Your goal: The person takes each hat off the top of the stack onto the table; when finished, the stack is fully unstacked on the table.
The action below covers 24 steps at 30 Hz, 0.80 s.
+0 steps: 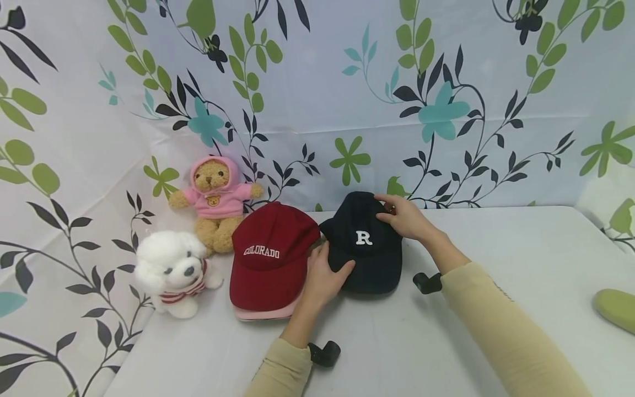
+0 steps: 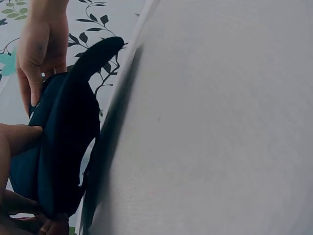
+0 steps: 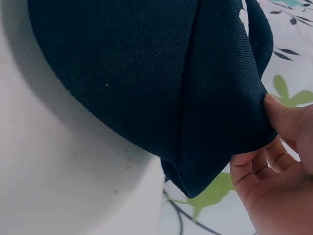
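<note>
A dark navy baseball cap point(image 1: 373, 270) with a white letter R faces forward near the back of the table, tilted up between both hands. My left hand point(image 1: 318, 278) grips its left edge, the thumb over the front and the other fingers round behind. At the upper right of the crown, my right hand point(image 1: 408, 216) pinches the fabric. The right wrist view shows the thumb on the outer face of the cap point(image 3: 122, 73) and the fingers curled beneath its edge. In the left wrist view the brim of the cap point(image 2: 93, 56) stands away from the white tabletop.
Left of the navy cap lies a red COLORADO cap point(image 1: 273, 281) over something pink, close beside my left wrist. Further left sit a teddy bear in a pink hoodie point(image 1: 218, 193) and a white plush dog point(image 1: 171, 270). A green object point(image 1: 615, 310) lies at the right edge.
</note>
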Available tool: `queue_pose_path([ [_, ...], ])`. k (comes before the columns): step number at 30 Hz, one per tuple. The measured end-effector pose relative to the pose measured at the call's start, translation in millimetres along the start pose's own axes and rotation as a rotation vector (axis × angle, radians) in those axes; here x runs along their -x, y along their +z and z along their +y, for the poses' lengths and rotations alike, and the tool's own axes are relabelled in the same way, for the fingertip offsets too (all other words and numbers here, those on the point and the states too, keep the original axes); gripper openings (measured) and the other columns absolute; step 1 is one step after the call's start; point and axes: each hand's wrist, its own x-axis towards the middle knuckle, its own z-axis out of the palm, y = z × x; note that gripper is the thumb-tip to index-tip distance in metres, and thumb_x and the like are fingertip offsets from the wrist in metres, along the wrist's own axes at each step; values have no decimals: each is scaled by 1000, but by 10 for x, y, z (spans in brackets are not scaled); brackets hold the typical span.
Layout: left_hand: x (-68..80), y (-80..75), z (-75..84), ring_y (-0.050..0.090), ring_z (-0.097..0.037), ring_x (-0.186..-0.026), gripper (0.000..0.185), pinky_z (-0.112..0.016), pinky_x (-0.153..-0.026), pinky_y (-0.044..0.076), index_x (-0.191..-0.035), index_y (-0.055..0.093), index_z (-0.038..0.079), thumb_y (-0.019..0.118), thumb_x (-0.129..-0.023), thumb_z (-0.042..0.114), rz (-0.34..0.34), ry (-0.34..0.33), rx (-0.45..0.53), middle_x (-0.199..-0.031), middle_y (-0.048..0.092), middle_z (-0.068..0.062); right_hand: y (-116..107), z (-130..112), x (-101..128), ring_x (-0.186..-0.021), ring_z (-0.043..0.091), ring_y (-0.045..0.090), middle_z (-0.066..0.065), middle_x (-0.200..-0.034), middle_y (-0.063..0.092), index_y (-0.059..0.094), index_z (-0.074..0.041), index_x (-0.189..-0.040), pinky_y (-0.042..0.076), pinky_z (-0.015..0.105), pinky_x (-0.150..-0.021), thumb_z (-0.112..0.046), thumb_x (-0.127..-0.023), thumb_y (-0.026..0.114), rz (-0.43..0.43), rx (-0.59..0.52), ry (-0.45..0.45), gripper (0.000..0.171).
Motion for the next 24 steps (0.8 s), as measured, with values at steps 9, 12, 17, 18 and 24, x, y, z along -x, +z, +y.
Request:
queue_pose_path([
  [9,3,22,-42,39,-49,-134,79,-59,-109,34,-145,41,-15,75,-88,29,-19,-69,-34,-143,43,-32,175,86,-28,-104,39,59,23,-112,61,48,3,-146,50,50,-86,-8,-99,63,-9,1,6,50],
  [12,16,30,-47,37,-50,-135,79,-59,-110,33,-145,40,-15,74,-89,30,-36,-90,-55,-144,42,-32,206,88,-39,-104,39,58,24,-112,61,50,4,-145,48,52,-89,-8,-99,64,-5,5,0,50],
  [17,36,42,-57,37,-48,-137,78,-57,-111,33,-146,39,-13,71,-91,33,-56,-114,-95,-145,42,-31,212,87,-35,-103,36,58,23,-112,62,51,4,-144,48,52,-90,-9,-99,65,-9,20,7,50],
  [18,41,41,-54,38,-47,-136,78,-56,-111,33,-146,39,-14,71,-92,32,-53,-113,-99,-145,42,-31,204,84,-31,-100,35,57,22,-110,62,50,4,-144,48,51,-87,-9,-98,65,-12,24,3,50],
  [24,58,14,-18,40,-45,-137,80,-56,-111,33,-149,36,-12,72,-91,30,-13,-86,-98,-146,44,-31,114,26,3,-103,39,60,24,-113,61,49,7,-143,50,51,-85,-12,-98,67,-1,35,-37,53],
])
